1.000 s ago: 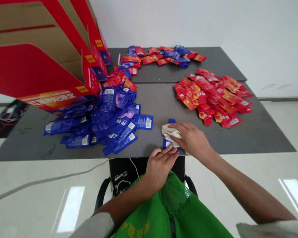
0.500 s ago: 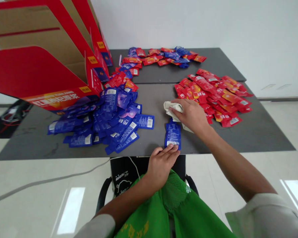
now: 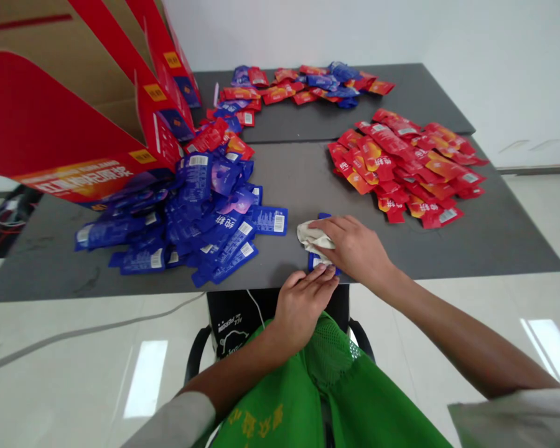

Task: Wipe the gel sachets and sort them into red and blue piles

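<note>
Blue sachet (image 3: 313,262) under cloth (image 3: 310,236), right hand (image 3: 354,247) atop, left fingertips (image 3: 320,272) touching

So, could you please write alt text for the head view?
The right hand presses a cream cloth onto a blue sachet on a grey table; the left hand touches its edge. A blue heap and a red heap lie beyond.

Beyond the right hand (image 3: 354,249), a plain white wall (image 3: 401,31), a grey skirting strip (image 3: 536,169) along its foot. Ahead of both hands, a dark grey table top (image 3: 298,168) in two joined panels. Just below the left hand (image 3: 303,308), a black chair (image 3: 231,317). Either side of the hands, glossy pale floor tiles (image 3: 74,398) with long white ceiling-light reflections (image 3: 144,379), and left of them a thin cable (image 3: 98,322) across the floor.
</note>
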Tool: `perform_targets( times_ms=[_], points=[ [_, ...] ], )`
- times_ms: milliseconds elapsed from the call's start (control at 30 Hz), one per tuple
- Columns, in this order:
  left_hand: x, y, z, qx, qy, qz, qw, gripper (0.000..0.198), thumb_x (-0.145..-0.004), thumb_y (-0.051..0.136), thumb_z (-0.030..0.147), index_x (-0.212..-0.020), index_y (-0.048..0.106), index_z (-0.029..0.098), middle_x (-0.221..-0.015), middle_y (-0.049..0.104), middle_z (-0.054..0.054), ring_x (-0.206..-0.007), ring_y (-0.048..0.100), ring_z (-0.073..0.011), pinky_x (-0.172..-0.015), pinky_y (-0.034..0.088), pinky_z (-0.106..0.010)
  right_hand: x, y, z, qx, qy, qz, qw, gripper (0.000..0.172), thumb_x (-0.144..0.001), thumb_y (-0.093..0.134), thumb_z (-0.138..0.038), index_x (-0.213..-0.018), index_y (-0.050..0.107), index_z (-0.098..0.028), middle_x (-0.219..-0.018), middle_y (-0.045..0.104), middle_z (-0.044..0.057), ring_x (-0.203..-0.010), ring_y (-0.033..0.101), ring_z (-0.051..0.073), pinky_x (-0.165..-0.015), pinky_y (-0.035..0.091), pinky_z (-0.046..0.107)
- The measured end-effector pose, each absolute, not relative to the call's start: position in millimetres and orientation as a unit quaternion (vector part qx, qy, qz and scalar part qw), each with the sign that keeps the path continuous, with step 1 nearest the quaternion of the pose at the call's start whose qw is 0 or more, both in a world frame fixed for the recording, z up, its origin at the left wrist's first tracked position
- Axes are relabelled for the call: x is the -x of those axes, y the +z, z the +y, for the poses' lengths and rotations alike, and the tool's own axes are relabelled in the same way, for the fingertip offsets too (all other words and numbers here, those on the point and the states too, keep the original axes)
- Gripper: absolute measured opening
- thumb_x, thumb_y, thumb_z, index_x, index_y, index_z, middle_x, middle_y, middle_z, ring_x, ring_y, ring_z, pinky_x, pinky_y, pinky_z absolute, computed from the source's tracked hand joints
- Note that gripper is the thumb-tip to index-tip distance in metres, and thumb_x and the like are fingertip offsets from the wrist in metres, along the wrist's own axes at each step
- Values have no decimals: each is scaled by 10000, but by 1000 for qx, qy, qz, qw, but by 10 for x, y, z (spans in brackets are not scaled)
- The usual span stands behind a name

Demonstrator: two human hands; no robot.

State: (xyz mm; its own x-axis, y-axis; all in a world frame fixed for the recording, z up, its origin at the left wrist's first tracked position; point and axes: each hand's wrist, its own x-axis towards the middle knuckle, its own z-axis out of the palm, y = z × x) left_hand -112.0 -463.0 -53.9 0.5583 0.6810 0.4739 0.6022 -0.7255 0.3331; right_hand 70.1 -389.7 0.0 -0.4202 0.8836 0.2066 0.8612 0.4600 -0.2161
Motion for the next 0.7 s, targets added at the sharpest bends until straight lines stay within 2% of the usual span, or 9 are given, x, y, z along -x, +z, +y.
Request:
perform_targets(
  times_ms=[200,300,467,533,700],
  points=[
    [1113,-576,-4636,-878,301,366,69,281,-1136,481,137,-1259,731,176,-1393,756,-17,-1333,692,-149,-978,511,-321,-668,-74,-3392,555,9,-818,150,354,-1040,666,-410,-1336,714,-222,-1150,762,109,-1055,672,315,-890,529,404],
    [1114,-586,-4637,-878,300,367,67,274,-1131,496,130,-1262,731,180,-1390,757,-17,-1327,695,-145,-965,513,-310,-737,-64,-3146,570,-12,-807,154,377,-1040,647,-422,-1336,718,-200,-1163,758,138,-1076,676,331,-897,530,412],
    [1118,-581,-4643,-880,288,372,70,265,-1102,547,101,-1273,732,186,-1399,754,-24,-1339,686,-145,-981,513,-304,-834,241,-3350,561,-28,-779,279,382,-1071,592,-430,-1364,684,-204,-1253,758,123,-1145,686,325,-998,538,456],
    [1115,-580,-4644,-879,297,368,66,275,-1095,551,90,-1280,731,184,-1383,764,-28,-1333,689,-154,-980,516,-314,-828,330,-3695,533,-5,-795,292,363,-1064,619,-407,-1370,674,-220,-1273,755,106,-1145,692,308,-1002,549,448],
    [1113,-542,-4631,-883,277,370,81,205,-1080,587,126,-994,770,162,-983,837,-34,-957,792,-190,-932,529,-351,-800,145,-4375,482,69,-854,182,386,-1020,688,-277,-1401,641,-237,-1340,735,91,-1113,695,289,-937,586,422]
  ],
)
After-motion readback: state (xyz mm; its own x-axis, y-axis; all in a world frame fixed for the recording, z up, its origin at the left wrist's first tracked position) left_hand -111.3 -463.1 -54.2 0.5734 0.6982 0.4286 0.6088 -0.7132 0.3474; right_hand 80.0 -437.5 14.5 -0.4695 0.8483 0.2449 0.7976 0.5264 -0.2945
